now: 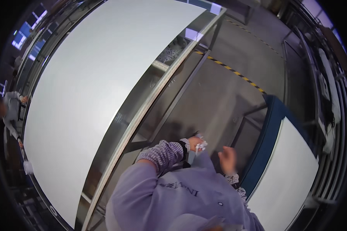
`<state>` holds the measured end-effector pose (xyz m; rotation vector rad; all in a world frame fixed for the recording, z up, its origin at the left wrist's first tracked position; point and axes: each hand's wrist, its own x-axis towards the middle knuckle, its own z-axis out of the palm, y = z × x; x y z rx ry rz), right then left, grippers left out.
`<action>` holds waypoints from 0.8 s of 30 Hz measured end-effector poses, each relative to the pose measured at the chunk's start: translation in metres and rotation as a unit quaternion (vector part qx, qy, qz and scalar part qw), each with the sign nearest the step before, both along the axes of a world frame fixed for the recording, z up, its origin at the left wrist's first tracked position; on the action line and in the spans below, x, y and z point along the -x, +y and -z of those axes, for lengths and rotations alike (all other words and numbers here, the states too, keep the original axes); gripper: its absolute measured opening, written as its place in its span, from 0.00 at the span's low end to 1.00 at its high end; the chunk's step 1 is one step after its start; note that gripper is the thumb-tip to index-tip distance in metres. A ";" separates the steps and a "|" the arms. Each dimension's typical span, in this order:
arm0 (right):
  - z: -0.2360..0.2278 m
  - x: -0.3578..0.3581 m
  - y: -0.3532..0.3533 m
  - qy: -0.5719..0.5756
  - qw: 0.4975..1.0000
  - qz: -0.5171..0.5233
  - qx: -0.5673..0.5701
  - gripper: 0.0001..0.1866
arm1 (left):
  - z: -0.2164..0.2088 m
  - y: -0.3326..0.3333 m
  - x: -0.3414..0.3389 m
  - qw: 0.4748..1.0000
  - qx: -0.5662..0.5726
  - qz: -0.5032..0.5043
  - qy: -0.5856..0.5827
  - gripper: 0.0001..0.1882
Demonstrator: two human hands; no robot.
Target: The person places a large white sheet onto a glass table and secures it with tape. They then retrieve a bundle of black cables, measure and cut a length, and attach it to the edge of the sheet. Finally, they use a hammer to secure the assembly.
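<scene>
Left grip [195,144] closed around a crumpled white piece [201,146]; the piece bunches out at the fingers, right in front of the jacket [181,183]. Paper, cloth or string: can't tell. Right grip [228,159] raised just beside it, apart from the piece, fingers blurred; can't tell if clenched or loose. Both grips are off the desk [158,88], out past its long right edge, in the gap between that edge and a blue-sided stand [264,142].

Large white sheet [92,81] covers most of the desk, stopping short of the right edge and leaving a dark strip along it. White roll-like item [28,167] at the desk's left edge. Co-worker [12,109] at that same edge, hands near the sheet's border. White sheet material [287,169] on top of the stand. Black-and-yellow tape [235,72] on the floor beyond.

Writing: dark lettering across the jacket front, upside down from this view, part of it lost in folds. Faint marks on the dark strip, too small to read.

Hidden or cut off: most of the white piece is inside the left fingers; right forearm partly behind the jacket; desk's near end cut by the lower border; co-worker small and dim at the rim.
</scene>
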<state>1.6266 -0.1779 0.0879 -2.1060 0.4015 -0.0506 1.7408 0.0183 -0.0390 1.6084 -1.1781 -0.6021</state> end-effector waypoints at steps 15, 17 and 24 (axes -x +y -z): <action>-0.030 -0.374 -0.253 0.097 0.987 -0.099 -0.086 0.05 | 0.126 -0.003 -0.348 0.276 0.425 -0.533 0.678 0.09; -0.043 -0.430 -0.268 0.076 0.980 -0.183 0.015 0.07 | 0.141 -0.028 -0.367 0.381 0.294 -0.542 0.689 0.09; -0.071 -0.587 -0.376 0.084 0.996 -0.018 0.019 0.09 | 0.038 -0.254 -0.638 0.631 -0.077 -0.482 0.603 0.08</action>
